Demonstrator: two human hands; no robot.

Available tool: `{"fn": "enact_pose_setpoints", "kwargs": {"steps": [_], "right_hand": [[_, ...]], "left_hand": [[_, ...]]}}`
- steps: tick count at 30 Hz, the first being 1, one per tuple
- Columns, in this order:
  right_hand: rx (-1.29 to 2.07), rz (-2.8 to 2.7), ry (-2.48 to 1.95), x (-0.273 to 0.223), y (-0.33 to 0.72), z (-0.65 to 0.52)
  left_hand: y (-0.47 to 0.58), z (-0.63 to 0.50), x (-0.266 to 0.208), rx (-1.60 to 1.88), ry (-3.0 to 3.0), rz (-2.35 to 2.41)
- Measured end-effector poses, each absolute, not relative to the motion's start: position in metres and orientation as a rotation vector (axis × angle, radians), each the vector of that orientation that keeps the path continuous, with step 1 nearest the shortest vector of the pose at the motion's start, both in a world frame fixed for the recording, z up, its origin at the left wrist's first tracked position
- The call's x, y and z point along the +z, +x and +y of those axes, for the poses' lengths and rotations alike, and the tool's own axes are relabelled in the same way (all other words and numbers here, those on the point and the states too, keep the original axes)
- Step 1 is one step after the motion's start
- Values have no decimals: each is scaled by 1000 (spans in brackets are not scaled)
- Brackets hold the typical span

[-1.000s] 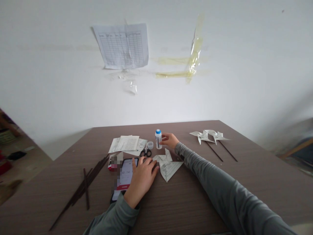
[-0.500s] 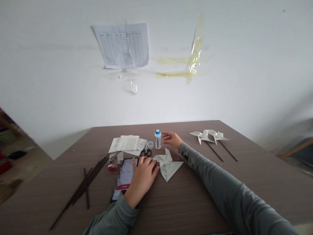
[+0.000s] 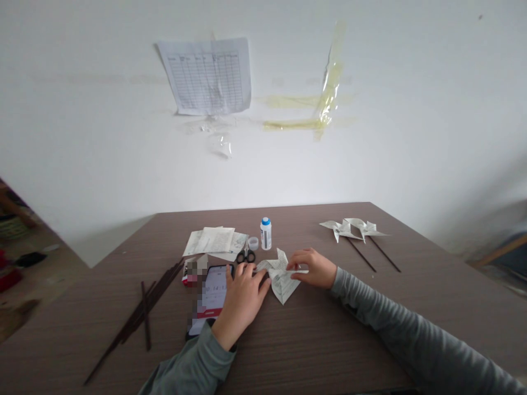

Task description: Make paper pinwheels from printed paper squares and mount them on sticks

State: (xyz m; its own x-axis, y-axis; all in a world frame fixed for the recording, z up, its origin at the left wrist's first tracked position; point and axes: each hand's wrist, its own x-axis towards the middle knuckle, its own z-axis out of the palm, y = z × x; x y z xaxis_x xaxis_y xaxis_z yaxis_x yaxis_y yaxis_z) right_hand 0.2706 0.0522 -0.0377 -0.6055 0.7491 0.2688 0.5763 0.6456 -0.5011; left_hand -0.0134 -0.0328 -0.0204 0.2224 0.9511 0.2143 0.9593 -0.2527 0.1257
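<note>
A partly folded paper pinwheel (image 3: pixel 284 288) with printed lines lies on the table between my hands. My left hand (image 3: pixel 244 293) rests with fingers spread at its left side, the fingertips touching its left blade or the tabletop beside it. Thumb and fingers of my right hand (image 3: pixel 313 267) pinch the right-hand blade, which is raised at its tip. Just beyond the pinwheel stands an upright white glue bottle (image 3: pixel 265 236) with a blue top. Black-handled scissors (image 3: pixel 246 255) and a small clear cap (image 3: pixel 253 242) are to the bottle's left.
A phone (image 3: pixel 212 296) lies left of my left hand, with a small box (image 3: pixel 190 272) by it. Further left are several dark sticks (image 3: pixel 150 302). Paper sheets (image 3: pixel 216 241) lie behind. Two finished pinwheels on sticks (image 3: pixel 349 229) lie at the right rear.
My right hand has come back from beside the glue bottle to the pinwheel and taken hold of its right blade. My left hand has stayed almost in place.
</note>
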Motion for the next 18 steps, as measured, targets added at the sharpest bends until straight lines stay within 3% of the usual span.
{"fn": "enact_pose_setpoints", "kwargs": {"steps": [10, 18], "right_hand": [[225, -2513, -1238, -38, 253, 19], [222, -2511, -1281, -40, 250, 18]], "left_hand": [[-8, -32, -20, -403, -2452, -1881], [-7, -32, -22, -394, -2447, -1879]]}}
